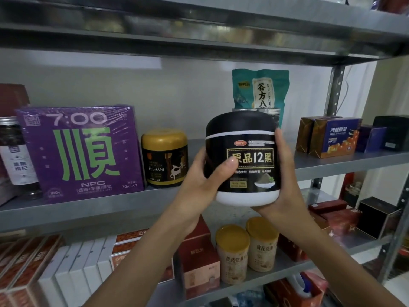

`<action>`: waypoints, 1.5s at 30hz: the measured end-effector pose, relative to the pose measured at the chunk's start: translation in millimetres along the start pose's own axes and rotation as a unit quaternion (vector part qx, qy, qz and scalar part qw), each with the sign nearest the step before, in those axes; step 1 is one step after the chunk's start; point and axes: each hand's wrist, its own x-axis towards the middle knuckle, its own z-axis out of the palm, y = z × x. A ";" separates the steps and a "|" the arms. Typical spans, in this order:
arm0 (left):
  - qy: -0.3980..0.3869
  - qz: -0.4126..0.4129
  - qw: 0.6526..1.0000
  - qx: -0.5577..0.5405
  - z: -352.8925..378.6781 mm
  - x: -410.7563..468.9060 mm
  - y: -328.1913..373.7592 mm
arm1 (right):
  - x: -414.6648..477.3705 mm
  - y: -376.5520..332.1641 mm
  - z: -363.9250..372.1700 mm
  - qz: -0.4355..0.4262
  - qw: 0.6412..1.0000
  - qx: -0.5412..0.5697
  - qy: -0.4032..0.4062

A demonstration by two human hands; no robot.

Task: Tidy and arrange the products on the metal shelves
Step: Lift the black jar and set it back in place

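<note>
A large black jar (242, 138) with a black lid, gold lettering and a white base is held upright in front of the middle metal shelf (110, 209). My left hand (203, 176) grips its left side, thumb across the label. My right hand (283, 180) wraps its right side and supports the bottom. On the shelf stand a purple box (79, 151) with green lettering and a small gold-lidded black jar (164, 158) to the held jar's left. A teal pouch (261, 89) stands behind it, with jar lids partly hidden.
Orange-and-blue boxes (329, 138) and dark boxes (389, 134) sit on the shelf's right part. A dark bottle (15, 151) stands at far left. The lower shelf holds two beige gold-lidded cans (245, 251), red boxes (199, 258) and white boxes (73, 269). A shelf upright (335, 89) rises at right.
</note>
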 end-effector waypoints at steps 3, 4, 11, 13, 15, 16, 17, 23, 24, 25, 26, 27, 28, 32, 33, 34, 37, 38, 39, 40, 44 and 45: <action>0.012 -0.087 0.993 -0.077 2.4 0.2 4.4 | 3.6 -6.0 -9.7 0.040 0.997 0.059 -0.031; 0.013 -0.120 0.986 -0.114 3.7 0.5 5.5 | 5.1 -9.0 -12.0 0.063 0.992 0.101 -0.032; 0.031 -0.149 0.971 -0.184 6.4 7.4 17.3 | 13.3 -19.0 -19.3 0.100 0.981 0.167 -0.009; 0.052 -0.075 0.989 -0.113 6.3 7.2 15.6 | 12.4 -17.1 -26.0 0.101 0.975 0.190 -0.049; 0.074 0.015 0.996 -0.038 3.7 7.5 12.7 | 12.6 -17.7 -33.1 0.111 0.968 0.210 -0.080; 0.078 0.061 0.995 -0.003 1.3 8.5 9.8 | 13.2 -18.0 -35.7 0.118 0.965 0.218 -0.086; 0.074 0.102 0.992 0.028 -0.4 9.2 6.9 | 13.7 -18.3 -37.5 0.126 0.962 0.226 -0.088; -0.019 0.186 0.977 0.106 2.1 14.4 -16.3 | 16.1 -13.4 -25.6 0.086 0.982 0.139 -0.090; -0.029 0.182 0.977 0.106 2.8 14.7 -19.2 | 16.2 -12.6 -22.7 0.066 0.987 0.115 -0.088; -0.035 0.176 0.978 0.106 3.1 15.1 -21.0 | 16.2 -11.1 -20.9 0.049 0.991 0.101 -0.078; -0.041 0.168 0.979 0.108 2.9 15.6 -22.2 | 16.0 -9.8 -20.2 0.041 0.992 0.098 -0.066; -0.050 0.162 0.979 0.116 2.5 15.8 -22.4 | 15.6 -8.1 -19.8 0.039 0.992 0.104 -0.054; -0.055 0.164 0.975 0.139 1.7 15.6 -20.9 | 15.1 -6.6 -19.2 0.040 0.992 0.111 -0.044; 0.117 0.257 0.846 0.452 -20.5 19.3 -7.9 | 16.8 1.7 -9.4 0.042 0.994 0.098 0.000; 0.173 0.283 0.784 0.525 -29.0 21.1 -3.6 | 18.9 3.2 -5.6 0.042 0.995 0.093 0.006; 0.212 0.293 0.732 0.578 -37.5 23.5 0.1 | 21.9 4.1 -1.5 0.043 0.995 0.090 0.008; 0.227 0.227 0.671 0.668 -58.5 33.8 0.8 | 34.9 9.6 13.5 0.039 0.996 0.085 0.007; 0.216 0.210 0.671 0.678 -62.5 36.0 -1.1 | 39.8 12.2 19.5 0.040 0.995 0.087 0.008; 0.206 0.205 0.668 0.685 -65.1 37.1 -4.1 | 44.1 15.5 25.8 0.045 0.995 0.091 0.008; 0.199 0.210 0.659 0.694 -66.2 37.1 -6.2 | 47.8 19.5 32.3 0.052 0.995 0.090 0.007; 0.189 0.236 0.615 0.728 -65.7 39.1 -4.8 | 55.8 36.2 50.7 0.089 0.993 0.080 0.000; 0.183 0.234 0.596 0.746 -65.6 40.0 -4.2 | 57.6 39.2 53.1 0.095 0.992 0.080 -0.003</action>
